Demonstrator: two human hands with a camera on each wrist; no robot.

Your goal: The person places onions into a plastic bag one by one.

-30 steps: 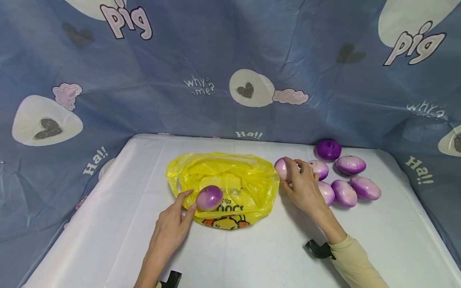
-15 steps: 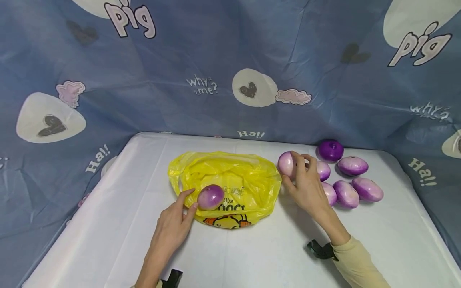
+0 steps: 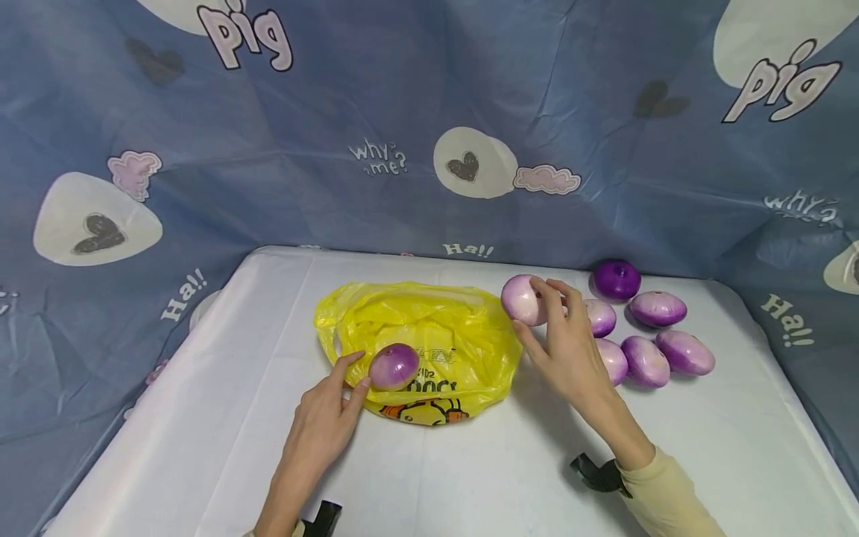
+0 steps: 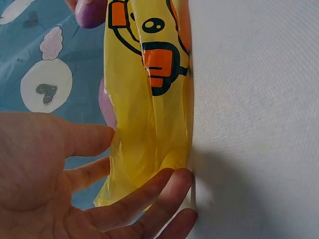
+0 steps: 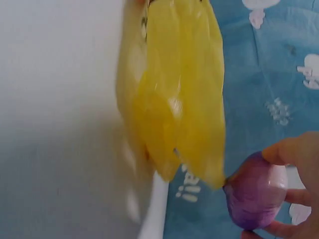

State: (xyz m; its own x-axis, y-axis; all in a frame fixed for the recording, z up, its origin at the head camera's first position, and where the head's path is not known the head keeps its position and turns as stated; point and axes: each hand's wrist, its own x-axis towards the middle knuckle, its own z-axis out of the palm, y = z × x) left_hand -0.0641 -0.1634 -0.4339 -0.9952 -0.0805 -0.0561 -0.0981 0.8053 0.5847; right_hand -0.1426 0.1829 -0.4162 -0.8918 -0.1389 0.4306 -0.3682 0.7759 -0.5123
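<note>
A yellow plastic bag (image 3: 483, 358) with a duck print lies with its mouth spread on the white table, and one purple onion (image 3: 394, 367) sits inside near its front left. My left hand (image 3: 325, 418) holds the bag's left edge; in the left wrist view, the thumb (image 4: 92, 139) meets the rim while other fingers lie along the outside. At the bag's right side, my right hand (image 3: 564, 347) grips a pale purple onion (image 3: 522, 300) between thumb and fingertips. In the right wrist view, that onion (image 5: 256, 191) is just beyond the bag's edge, pointed tip toward it.
Several more onions (image 3: 646, 362) are grouped on the table's right side, one of them a darker purple onion (image 3: 616, 280) at the back. A blue printed cloth (image 3: 302, 201) rises behind the white tabletop (image 3: 456, 477).
My right hand has lifted the onion from beside the group and carried it slightly left to the bag's right rim. The left hand stays at the bag's left edge.
</note>
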